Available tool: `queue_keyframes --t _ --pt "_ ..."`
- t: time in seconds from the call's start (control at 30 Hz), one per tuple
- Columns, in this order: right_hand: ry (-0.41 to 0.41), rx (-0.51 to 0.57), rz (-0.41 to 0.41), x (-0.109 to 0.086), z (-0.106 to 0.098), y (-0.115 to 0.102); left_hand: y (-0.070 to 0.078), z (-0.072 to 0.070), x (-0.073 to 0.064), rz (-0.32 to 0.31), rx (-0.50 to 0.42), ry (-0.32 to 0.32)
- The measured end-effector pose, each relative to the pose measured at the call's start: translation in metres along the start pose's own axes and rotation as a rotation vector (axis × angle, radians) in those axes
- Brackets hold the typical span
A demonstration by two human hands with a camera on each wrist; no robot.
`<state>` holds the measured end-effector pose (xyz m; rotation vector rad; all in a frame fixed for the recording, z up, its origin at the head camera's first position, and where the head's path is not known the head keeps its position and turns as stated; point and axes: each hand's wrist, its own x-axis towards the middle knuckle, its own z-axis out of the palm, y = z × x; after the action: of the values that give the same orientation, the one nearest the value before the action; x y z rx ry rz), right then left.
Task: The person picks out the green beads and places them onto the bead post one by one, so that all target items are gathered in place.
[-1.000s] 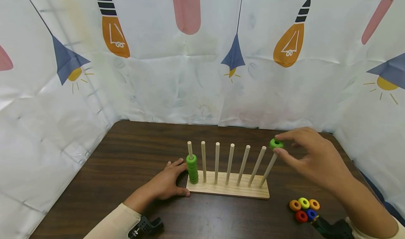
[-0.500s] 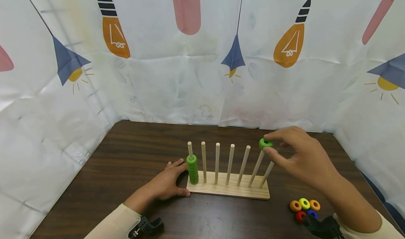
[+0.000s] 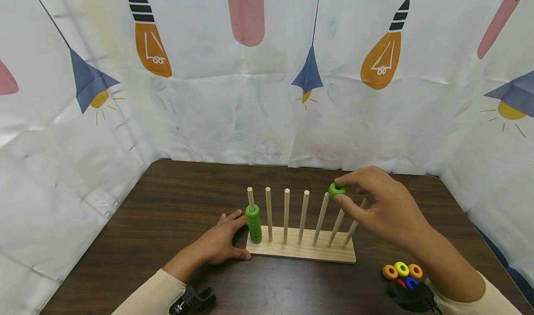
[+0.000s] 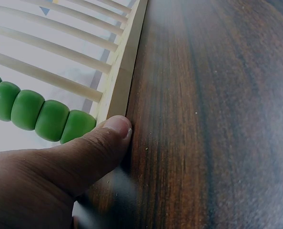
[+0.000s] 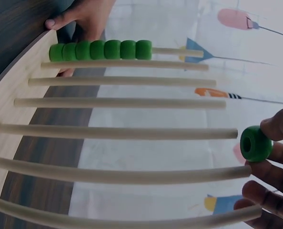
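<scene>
A light wooden peg rack point(image 3: 300, 250) stands on the table, with a row of upright pegs. Green beads point(image 3: 253, 224) are stacked on its leftmost peg, whose top sticks out bare. My left hand point(image 3: 223, 241) holds the left end of the base, thumb on the front corner and fingers behind; the left wrist view shows the thumb point(image 4: 103, 143) against the base's edge. My right hand point(image 3: 381, 203) pinches a single green bead point(image 3: 337, 190) between thumb and fingers. In the right wrist view this bead point(image 5: 256, 143) is off the pegs, near the peg tips, its hole facing them.
Loose beads lie on the table at the right, beneath my right forearm: orange point(image 3: 390, 272), yellow point(image 3: 402, 269) and blue point(image 3: 411, 283), with a red one partly hidden by the wrist strap point(image 3: 410, 297). A printed white cloth point(image 3: 267, 120) hangs behind the table point(image 3: 187, 189).
My right hand has moved left with the green bead, from above the rightmost peg to near the top of the third peg from the right. The left hand and rack have stayed put.
</scene>
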<state>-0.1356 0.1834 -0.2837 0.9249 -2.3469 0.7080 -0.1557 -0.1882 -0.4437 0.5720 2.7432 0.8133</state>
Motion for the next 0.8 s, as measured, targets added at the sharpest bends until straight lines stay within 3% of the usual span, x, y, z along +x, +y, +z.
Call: queue_keyframes --t 0.27,0.8 --pt "-0.040 0.000 0.031 0.003 0.005 -0.005 0.000 0.000 0.000 -0.002 0.001 -0.004" --pt "-0.026 0.067 -0.018 0.012 0.016 -0.011 -0.002 0.001 0.001 0.007 0.000 -0.005"
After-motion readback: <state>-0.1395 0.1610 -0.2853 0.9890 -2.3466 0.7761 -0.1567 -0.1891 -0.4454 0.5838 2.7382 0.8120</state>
